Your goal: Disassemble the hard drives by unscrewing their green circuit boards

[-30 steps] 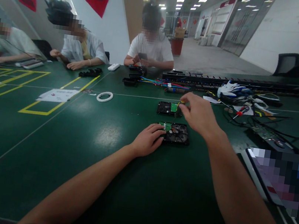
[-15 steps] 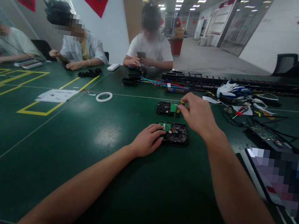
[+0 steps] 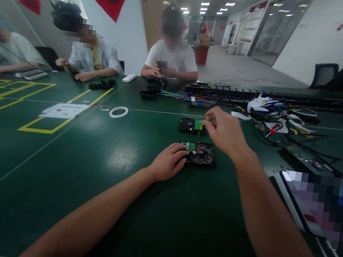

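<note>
A hard drive (image 3: 205,155) lies flat on the green table, its green circuit board facing up at the left end. My left hand (image 3: 169,161) grips that left end, with fingers over the board and the thumb at the near side. Above the drive, my right hand (image 3: 224,131) pinches a small screwdriver (image 3: 202,125) with a yellow and black handle. Its thin shaft points down to the drive near the board; exactly where the tip touches is too small to tell. A second hard drive (image 3: 188,125) with a green board lies just behind.
A white ring-shaped roll (image 3: 119,112) and a paper sheet (image 3: 63,110) lie to the left. At right are a red-handled screwdriver (image 3: 275,127), gloves (image 3: 265,104), cables and a tablet-like device (image 3: 305,204). Long black racks (image 3: 260,95) run along the back. Several people sit opposite.
The screwdriver and my right hand have shifted very slightly, and more of the yellow handle shows. My left hand stays on the hard drive. The whole view has moved a little.
</note>
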`<state>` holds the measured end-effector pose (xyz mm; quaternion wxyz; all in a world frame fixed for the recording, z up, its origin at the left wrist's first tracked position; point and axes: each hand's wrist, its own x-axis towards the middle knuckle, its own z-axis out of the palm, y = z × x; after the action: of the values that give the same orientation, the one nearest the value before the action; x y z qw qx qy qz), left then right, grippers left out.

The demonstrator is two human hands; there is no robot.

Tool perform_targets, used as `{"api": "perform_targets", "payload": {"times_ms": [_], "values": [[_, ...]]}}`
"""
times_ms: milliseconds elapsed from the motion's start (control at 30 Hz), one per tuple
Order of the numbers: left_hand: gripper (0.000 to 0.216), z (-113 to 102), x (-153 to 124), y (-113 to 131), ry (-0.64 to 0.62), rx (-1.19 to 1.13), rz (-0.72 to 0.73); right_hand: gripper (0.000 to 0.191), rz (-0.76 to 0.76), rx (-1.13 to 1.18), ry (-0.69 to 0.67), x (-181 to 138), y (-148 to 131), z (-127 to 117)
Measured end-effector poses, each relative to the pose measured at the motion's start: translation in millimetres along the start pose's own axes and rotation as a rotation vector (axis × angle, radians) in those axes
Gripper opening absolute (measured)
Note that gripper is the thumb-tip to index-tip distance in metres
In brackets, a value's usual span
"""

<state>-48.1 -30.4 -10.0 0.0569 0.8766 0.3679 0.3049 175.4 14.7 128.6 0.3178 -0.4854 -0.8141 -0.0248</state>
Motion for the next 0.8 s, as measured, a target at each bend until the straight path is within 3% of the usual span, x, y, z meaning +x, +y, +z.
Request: {"api": "perform_targets", "payload": {"times_ms": [800], "values": [[0.035, 0.6, -0.1, 1.0, 0.018, -0.002, 0.006, 0.016, -0.049, -0.070, -0.005, -0.9, 0.1, 1.6]]}}
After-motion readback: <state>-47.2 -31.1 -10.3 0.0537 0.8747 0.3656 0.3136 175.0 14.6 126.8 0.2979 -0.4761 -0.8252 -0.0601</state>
